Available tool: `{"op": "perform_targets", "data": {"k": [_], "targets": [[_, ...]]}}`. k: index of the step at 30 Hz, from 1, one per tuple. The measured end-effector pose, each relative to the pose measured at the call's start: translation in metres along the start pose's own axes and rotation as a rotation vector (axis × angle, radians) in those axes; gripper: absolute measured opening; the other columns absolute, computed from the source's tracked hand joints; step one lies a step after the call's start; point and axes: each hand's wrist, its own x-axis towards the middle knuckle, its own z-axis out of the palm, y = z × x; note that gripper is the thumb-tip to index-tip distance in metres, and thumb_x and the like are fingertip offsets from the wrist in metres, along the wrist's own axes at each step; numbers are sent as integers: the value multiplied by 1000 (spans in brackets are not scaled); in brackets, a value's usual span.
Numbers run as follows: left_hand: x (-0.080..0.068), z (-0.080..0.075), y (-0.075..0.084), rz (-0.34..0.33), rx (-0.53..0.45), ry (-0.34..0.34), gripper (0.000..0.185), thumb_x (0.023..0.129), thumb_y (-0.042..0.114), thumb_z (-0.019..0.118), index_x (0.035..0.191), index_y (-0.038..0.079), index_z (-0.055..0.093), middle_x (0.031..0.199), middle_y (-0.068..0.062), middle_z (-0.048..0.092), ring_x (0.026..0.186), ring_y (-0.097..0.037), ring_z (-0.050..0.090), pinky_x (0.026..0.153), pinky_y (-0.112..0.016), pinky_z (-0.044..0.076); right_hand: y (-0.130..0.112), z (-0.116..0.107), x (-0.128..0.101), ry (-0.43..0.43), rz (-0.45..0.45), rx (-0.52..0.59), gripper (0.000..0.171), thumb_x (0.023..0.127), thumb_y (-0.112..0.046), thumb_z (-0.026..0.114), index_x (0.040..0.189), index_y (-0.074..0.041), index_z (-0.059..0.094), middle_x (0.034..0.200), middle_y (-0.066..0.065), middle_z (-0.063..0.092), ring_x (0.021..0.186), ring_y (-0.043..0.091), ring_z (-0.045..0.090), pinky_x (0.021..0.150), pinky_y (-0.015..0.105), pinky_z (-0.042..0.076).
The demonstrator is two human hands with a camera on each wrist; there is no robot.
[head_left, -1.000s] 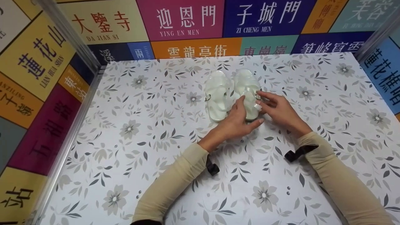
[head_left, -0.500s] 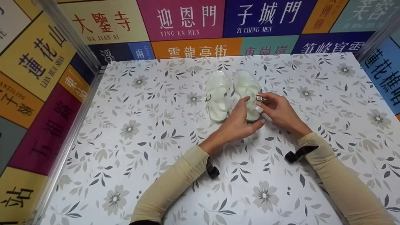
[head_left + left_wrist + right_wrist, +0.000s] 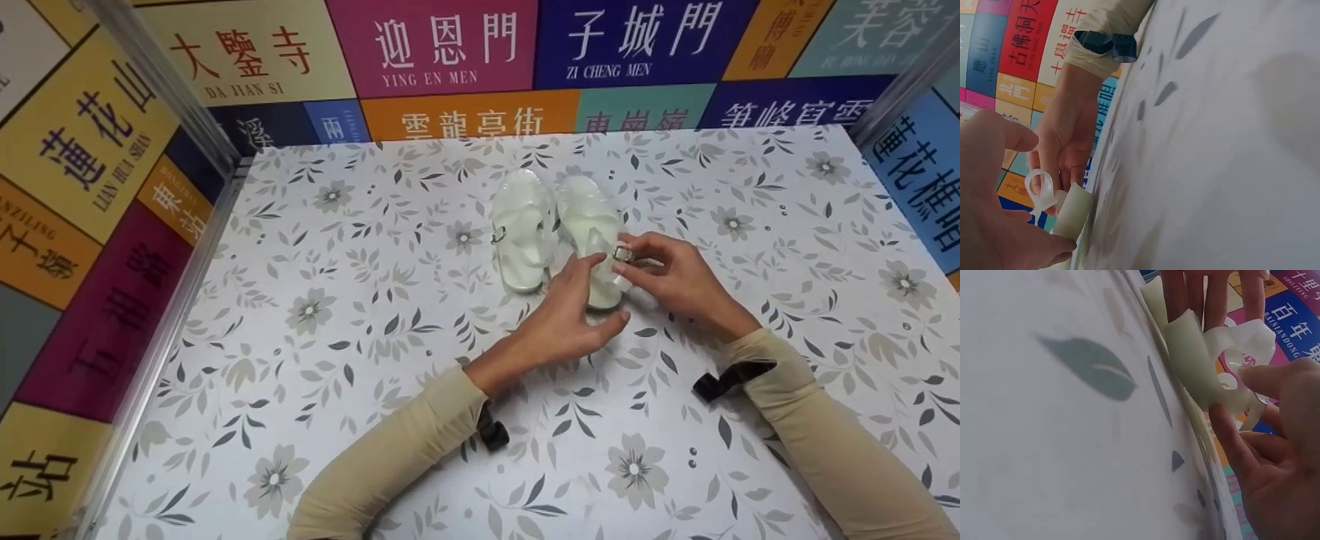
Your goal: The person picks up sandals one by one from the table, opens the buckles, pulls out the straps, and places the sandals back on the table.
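Observation:
A pair of pale, pearly white sandals stands on the table in the head view: the left sandal (image 3: pixel 520 199) and the right sandal (image 3: pixel 589 204). My right hand (image 3: pixel 671 268) pinches the buckle strap (image 3: pixel 1258 334) at the right sandal's outer side, close to its metal buckle (image 3: pixel 622 253). The fingers of my left hand (image 3: pixel 566 319) lie straight along the inner side of that sandal, its thumb held apart. A translucent loop of strap (image 3: pixel 1040 191) stands up near the heel in the left wrist view. My left hand hides part of the right sandal's footbed.
A white cloth with grey flowers and leaves covers the table (image 3: pixel 360 450). Colourful sign panels (image 3: pixel 450 45) with Chinese lettering rise behind it and at both sides. Each sleeve cuff carries a black wrist camera (image 3: pixel 712 384).
Both hands have come a little towards me, and the right sandal with them. It has turned slightly, its heel to the right. The left sandal has stayed in place.

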Motion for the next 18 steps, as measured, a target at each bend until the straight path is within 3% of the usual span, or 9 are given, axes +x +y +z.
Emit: {"op": "perform_targets", "data": {"k": [6, 11, 14, 18], "targets": [[-21, -2, 2, -30, 5, -64, 83, 99, 46, 72, 166, 20, 31, 179, -25, 18, 165, -32, 29, 129, -49, 39, -4, 1, -11, -62, 21, -42, 31, 99, -26, 82, 111, 0, 71, 155, 16, 63, 119, 5, 72, 100, 15, 58], [-35, -4, 3, -2, 31, -75, 79, 99, 44, 72, 165, 23, 33, 181, -22, 13, 165, -31, 27, 127, -50, 43, -9, 6, -19, -77, 4, -62, 25, 99, -22, 83, 108, -2, 73, 151, 16, 65, 119, 8, 72, 104, 18, 57], [-42, -6, 4, 5, 53, -85, 76, 100, 41, 73, 164, 25, 36, 180, -20, 14, 164, -31, 29, 126, -49, 44, -13, 10, -23, -92, 8, -59, 24, 98, -21, 83, 107, -1, 73, 151, 18, 65, 123, 20, 73, 101, 21, 59], [-48, -10, 7, -10, 128, -136, 77, 102, 41, 71, 166, 21, 33, 175, -26, 25, 160, -34, 38, 125, -46, 46, -20, 11, -28, -124, 14, -106, 24, 98, -23, 84, 109, -4, 77, 144, 19, 70, 132, 34, 69, 102, 22, 59]]}}
